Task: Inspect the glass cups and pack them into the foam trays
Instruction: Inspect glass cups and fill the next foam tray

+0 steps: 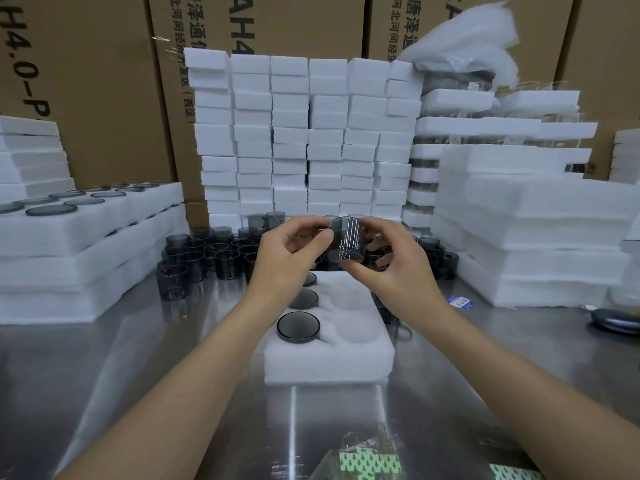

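Both hands are holding one smoky glass cup (347,240) at the centre of the frame, above the far end of a foam tray (329,355). The left hand (287,258) is pinching the cup's left side between thumb and curled fingers; the right hand (391,265) is gripping its right side and base, thumb below. The cup is tilting, base toward the camera. The tray is lying on the steel counter (138,375) just below the hands, with packed cups (298,327) sitting in its left column and round pockets showing bare in its right column. Loose cups (204,254) are standing behind the tray, left of centre. Foam stacks (304,133) are rising at upper centre, before cardboard boxes (104,81).
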